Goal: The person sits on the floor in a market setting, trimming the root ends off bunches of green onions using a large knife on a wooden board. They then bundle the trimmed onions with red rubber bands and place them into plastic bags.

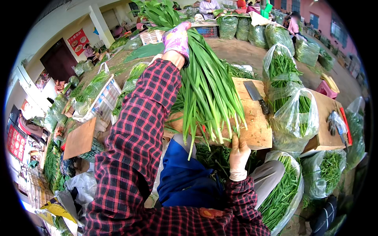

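My left hand (176, 39), in a purple flowered glove, is raised and grips a large bunch of garlic chives (206, 79) by its leafy part. The leaf tips fan out beyond it, while the pale stem ends hang towards me over a wooden block (257, 132). My right hand (239, 156), in a pale glove, pinches at the stem ends on the bunch's lower right; its fingertips are on a thin stalk or leaf. A cleaver (253, 91) with a black handle lies on the block, right of the bunch.
Right of the block stands a clear plastic bag of chives (283, 70). An open bag of cut greens (280, 188) sits by my right knee. A glove (336, 124) lies on another wooden surface (322, 109). White plastic crates (102, 100) stand at left. Other people sit farther off.
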`<state>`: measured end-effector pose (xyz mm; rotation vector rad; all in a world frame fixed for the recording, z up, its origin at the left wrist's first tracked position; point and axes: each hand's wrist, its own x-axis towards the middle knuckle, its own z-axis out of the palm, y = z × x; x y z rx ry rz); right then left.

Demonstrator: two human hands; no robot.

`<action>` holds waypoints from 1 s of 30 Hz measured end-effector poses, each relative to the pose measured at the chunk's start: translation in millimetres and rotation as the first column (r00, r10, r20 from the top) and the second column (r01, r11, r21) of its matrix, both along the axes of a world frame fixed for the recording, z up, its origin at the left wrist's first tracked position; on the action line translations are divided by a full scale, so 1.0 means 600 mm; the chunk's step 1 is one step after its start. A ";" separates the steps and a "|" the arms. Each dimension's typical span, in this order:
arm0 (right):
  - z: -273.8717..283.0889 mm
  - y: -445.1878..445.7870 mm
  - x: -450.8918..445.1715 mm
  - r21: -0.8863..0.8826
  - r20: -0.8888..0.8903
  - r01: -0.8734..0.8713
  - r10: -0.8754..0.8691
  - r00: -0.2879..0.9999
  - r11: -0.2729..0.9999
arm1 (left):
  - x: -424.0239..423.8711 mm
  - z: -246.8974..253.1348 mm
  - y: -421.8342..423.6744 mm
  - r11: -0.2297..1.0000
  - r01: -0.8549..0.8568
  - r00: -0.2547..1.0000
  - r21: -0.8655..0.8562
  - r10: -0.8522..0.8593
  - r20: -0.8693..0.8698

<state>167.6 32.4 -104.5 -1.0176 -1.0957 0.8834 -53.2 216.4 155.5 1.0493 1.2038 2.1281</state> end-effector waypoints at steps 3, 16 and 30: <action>-0.089 -0.011 0.025 -0.204 0.337 -0.031 0.099 0.936 0.978 | -0.007 -0.006 0.004 1.000 0.004 0.998 -0.028 -0.002 0.067; -0.103 0.070 -0.029 -0.119 -0.266 -0.654 0.611 0.746 0.747 | 0.011 0.013 0.013 0.996 0.087 0.994 0.015 -0.088 0.064; -0.009 0.075 -0.071 0.588 -0.595 -0.662 0.803 0.035 0.465 | 0.027 0.028 -0.022 0.964 0.246 0.969 0.099 -0.243 -0.044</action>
